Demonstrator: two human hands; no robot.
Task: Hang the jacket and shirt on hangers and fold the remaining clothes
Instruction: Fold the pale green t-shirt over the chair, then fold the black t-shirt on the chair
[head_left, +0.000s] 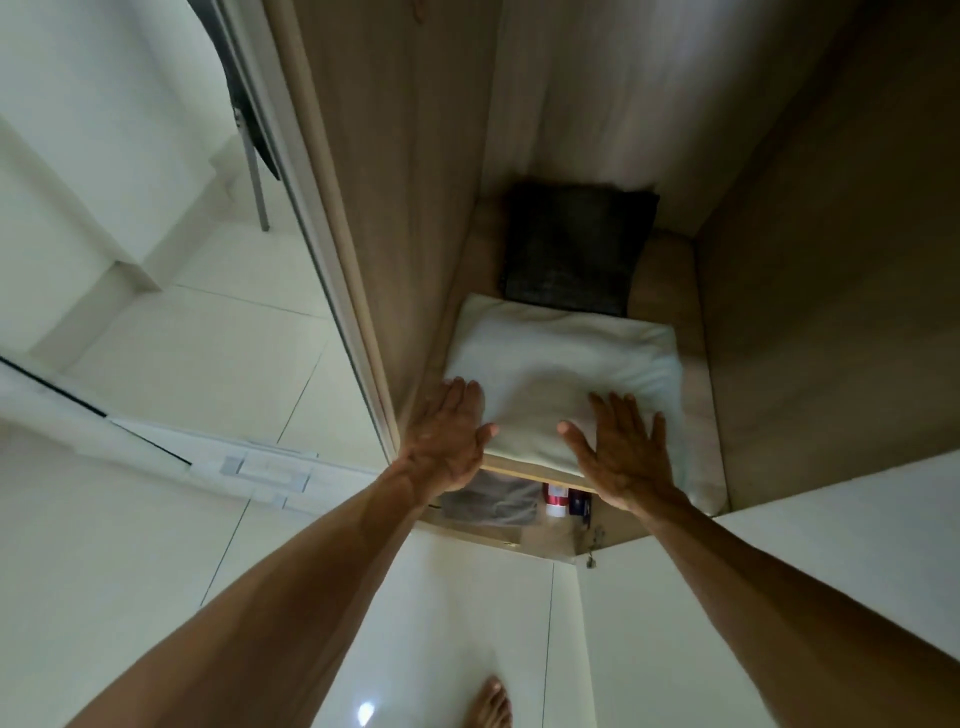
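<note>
My left hand (449, 436) is flat with straight fingers at the left edge of the white folded garment (561, 358), squeezed between it and the wardrobe side wall (405, 208), thumb tip on the cloth, gripping nothing. I read that as squaring the fold and nudging it in. The garment lies on the wardrobe shelf (698, 374), front edge about level with the shelf lip, so this fold looks done and stowed. My right hand (618, 447) lies palm down on the front right part of the garment with fingers spread wide, holding nothing, probably pressing it flat so the stack stays low

Around it: a chair leg (258, 182) is far left, well apart, then the door edge (332, 234) runs down beside the wall. In the compartment under the shelf there's a grey cloth (488, 504), and just right of it a red and white can (556, 505). A dark folded garment (571, 249) sits behind the white one, edges touching or overlapping, so there's little room to push deeper. The right wardrobe wall (831, 312) is near the stack. No hangers, jacket or shirt in view, so I can't judge that part. A bare foot (488, 704) is on the floor below
</note>
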